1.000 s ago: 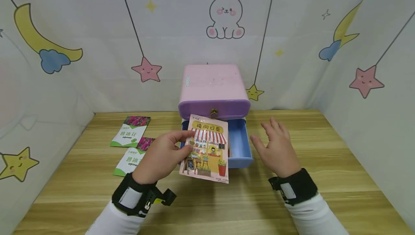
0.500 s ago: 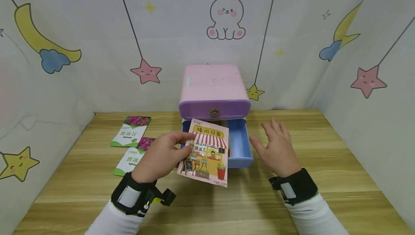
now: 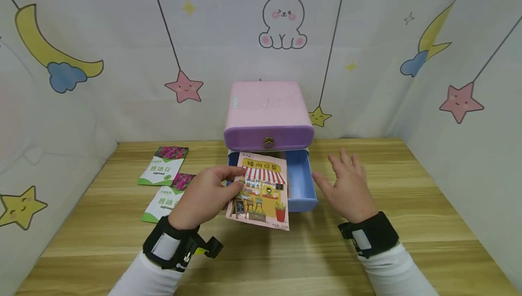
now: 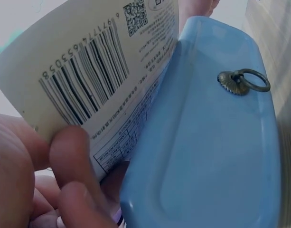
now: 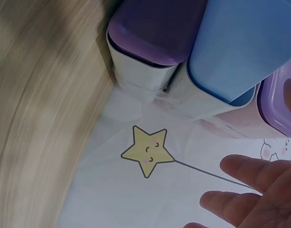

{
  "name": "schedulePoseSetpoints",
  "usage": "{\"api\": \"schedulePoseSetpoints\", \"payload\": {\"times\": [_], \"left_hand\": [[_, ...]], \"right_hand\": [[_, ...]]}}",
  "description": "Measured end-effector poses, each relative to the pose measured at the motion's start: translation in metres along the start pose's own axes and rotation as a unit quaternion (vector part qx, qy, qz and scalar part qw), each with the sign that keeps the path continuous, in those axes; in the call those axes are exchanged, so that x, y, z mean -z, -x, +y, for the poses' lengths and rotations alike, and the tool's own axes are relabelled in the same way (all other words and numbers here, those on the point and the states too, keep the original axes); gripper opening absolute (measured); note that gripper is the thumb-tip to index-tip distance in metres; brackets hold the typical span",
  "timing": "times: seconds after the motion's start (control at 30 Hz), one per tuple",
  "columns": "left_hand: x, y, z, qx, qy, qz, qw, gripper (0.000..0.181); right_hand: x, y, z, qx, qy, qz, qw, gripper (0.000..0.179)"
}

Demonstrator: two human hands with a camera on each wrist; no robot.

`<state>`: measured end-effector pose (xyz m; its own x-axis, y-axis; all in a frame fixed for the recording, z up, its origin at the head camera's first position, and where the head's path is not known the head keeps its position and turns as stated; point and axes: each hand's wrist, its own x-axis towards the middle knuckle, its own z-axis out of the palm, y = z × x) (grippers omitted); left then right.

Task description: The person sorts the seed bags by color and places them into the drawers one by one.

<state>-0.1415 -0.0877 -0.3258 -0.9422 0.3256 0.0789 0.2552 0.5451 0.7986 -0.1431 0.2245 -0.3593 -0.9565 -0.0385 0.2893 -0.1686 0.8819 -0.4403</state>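
Observation:
My left hand [image 3: 208,196] pinches a pink seed packet [image 3: 261,196] by its left edge, with the thumb in front. The packet's front shows a shop with a striped awning. It is tilted above the pulled-out blue drawer [image 3: 302,204] and covers much of its inside. In the left wrist view, the packet's back [image 4: 88,71] with a barcode faces the camera, close to the drawer's front [image 4: 216,142] and its ring pull. My right hand [image 3: 348,189] hovers just right of the drawer, fingers spread and holding nothing. Something flat inside the drawer is mostly hidden.
Two green-and-white seed packets [image 3: 164,169] lie on the wooden table [image 3: 359,273] at the left, one partly behind my left hand. The pink drawer box [image 3: 267,103] stands at the back, its upper purple drawer [image 3: 244,138] closed. A patterned cloth wall [image 3: 359,24] rises behind.
The packet's top edge has come down a little and its tilt has shifted slightly. My left hand keeps its pinch, and my right hand is nearly still.

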Motion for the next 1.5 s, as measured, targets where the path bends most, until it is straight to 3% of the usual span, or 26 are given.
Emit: {"api": "schedulePoseSetpoints", "payload": {"times": [0.7,1.1,1.5], "left_hand": [[-0.003,-0.007,-0.001,0.007,-0.067,0.001,0.9977,0.027],[-0.005,-0.016,-0.003,0.023,-0.066,0.010,0.9975,0.033],[-0.005,-0.023,-0.005,0.014,-0.062,-0.004,0.9979,0.036]], "right_hand": [[-0.005,-0.001,0.006,-0.003,0.016,-0.013,0.9998,0.072],[-0.005,-0.002,0.009,-0.010,0.034,-0.032,0.9989,0.067],[-0.005,-0.002,0.009,-0.023,0.038,-0.047,0.9979,0.066]]}}
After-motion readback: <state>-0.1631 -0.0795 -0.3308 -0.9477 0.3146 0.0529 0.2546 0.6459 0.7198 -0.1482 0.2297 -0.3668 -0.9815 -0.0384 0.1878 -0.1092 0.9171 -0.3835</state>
